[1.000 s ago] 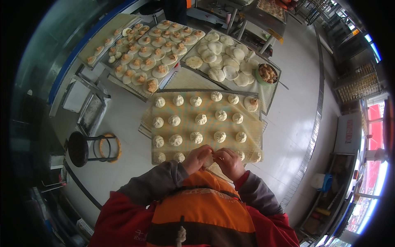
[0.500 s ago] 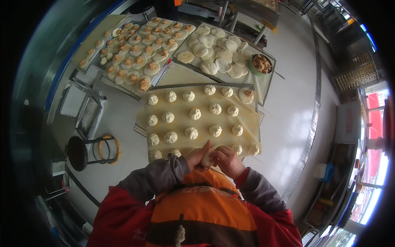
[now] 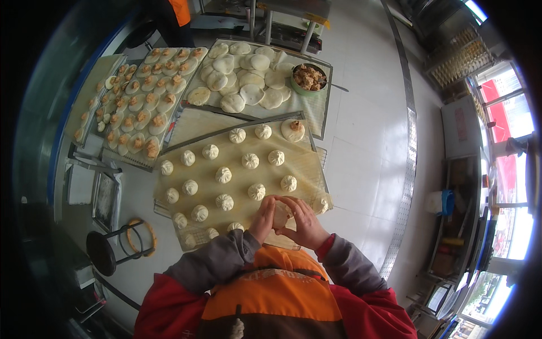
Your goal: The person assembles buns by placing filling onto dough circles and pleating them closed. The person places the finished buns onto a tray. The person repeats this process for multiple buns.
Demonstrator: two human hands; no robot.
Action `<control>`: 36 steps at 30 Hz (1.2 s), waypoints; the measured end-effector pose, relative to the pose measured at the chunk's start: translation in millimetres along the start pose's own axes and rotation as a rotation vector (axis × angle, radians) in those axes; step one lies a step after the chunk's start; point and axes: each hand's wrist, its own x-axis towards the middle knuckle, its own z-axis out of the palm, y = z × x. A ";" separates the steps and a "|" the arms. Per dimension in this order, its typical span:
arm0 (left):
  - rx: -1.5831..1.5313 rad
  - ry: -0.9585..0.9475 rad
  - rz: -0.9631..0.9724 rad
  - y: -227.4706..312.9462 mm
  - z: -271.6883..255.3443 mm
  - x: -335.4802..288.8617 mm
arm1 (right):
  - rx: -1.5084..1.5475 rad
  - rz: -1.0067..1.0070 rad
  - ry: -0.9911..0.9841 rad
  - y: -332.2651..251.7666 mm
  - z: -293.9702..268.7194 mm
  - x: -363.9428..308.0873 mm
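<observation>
The left hand (image 3: 263,217) and the right hand (image 3: 305,223) are cupping one pale dough bun (image 3: 280,214) between them, fingers curled narrowly around it, so the soft piece is being supported from both sides while its top is being pinched. The bun is sitting just above the near edge of the lined tray (image 3: 307,164), close to the person's chest, probably so the hands are working right over the spot where the finished ones are lying. It is roughly round, so no long axis is showing; its gathered top seems to be pointing up toward the camera, though the fingers are hiding most of it. On the tray, pleated buns (image 3: 223,174) are resting in spaced rows, apart from each other. Beyond the tray's far edge, flat dough rounds (image 3: 252,94) and a green bowl of filling (image 3: 308,77) are waiting on the table (image 3: 367,118).
</observation>
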 end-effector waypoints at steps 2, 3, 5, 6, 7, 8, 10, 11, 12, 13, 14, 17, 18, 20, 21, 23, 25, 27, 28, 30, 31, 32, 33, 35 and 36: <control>0.016 -0.029 0.096 -7.3 15.2 23.9 | 0.048 0.102 -0.046 16.1 -8.8 -3.0; 0.022 -0.057 0.074 -7.9 19.6 38.9 | 0.141 0.206 -0.079 30.8 -16.1 -2.4; -0.106 -0.143 -0.165 -6.7 23.2 71.4 | 0.127 0.301 0.006 66.5 -25.3 0.4; 0.066 -0.109 -0.109 -4.1 22.2 91.9 | 0.000 0.256 0.081 87.7 -27.9 4.7; 0.201 -0.099 0.023 -0.6 20.8 113.8 | -0.043 0.264 0.053 107.6 -31.3 7.0; 0.333 -0.090 0.132 3.7 19.2 135.9 | -0.088 0.274 0.033 125.8 -33.0 9.2; 0.560 0.153 0.392 13.5 23.2 184.3 | -0.252 0.235 -0.114 152.3 -30.7 11.3; 0.676 0.256 0.453 19.9 25.4 207.7 | -0.375 0.270 -0.226 160.4 -31.0 10.6; 0.750 0.334 0.441 25.9 27.8 228.2 | -0.332 0.208 -0.204 166.0 -31.9 9.7; 0.828 0.394 0.368 32.4 31.4 248.2 | -0.331 0.200 -0.228 169.9 -34.2 9.1; 0.907 0.454 0.269 37.6 35.2 265.9 | -0.350 0.164 -0.249 173.3 -37.2 10.4; 1.021 0.574 -0.019 43.9 49.9 299.0 | -0.229 0.338 -0.116 190.7 -43.8 34.6; 1.076 0.637 -0.066 44.5 52.9 303.9 | -0.160 0.395 -0.063 201.1 -45.2 49.8; 1.061 0.702 -0.023 46.9 50.1 308.2 | -0.107 0.348 0.097 223.9 -34.2 88.8; 1.024 0.647 -0.041 47.5 47.2 307.9 | -0.089 0.335 0.149 234.5 -26.7 108.1; 0.900 0.562 -0.089 49.9 40.3 307.8 | -0.104 0.373 0.191 250.8 -12.6 138.6; 0.959 0.603 -0.025 50.4 36.9 308.5 | -0.162 0.459 0.168 261.1 -0.8 158.8; 1.042 0.571 0.016 49.0 37.2 310.0 | -0.165 0.477 0.233 267.2 4.6 168.3; 1.053 0.620 0.045 47.3 39.3 310.6 | -0.182 0.510 0.260 269.2 5.8 170.4; 1.072 0.719 0.102 42.6 43.6 310.8 | -0.182 0.487 0.242 273.1 6.3 171.3; 1.025 0.679 0.142 41.1 45.1 310.9 | -0.184 0.474 0.247 275.2 6.7 170.8; 0.976 0.643 0.185 39.5 46.6 310.4 | -0.174 0.493 0.234 277.7 7.4 169.6; 0.933 0.615 0.237 39.1 48.3 309.8 | -0.151 0.483 0.244 279.6 8.7 168.3; 0.836 0.551 0.167 39.7 49.7 308.3 | -0.129 0.420 0.316 283.2 12.7 165.9; 0.748 0.539 0.141 40.7 49.0 308.4 | -0.139 0.408 0.350 285.1 15.0 165.2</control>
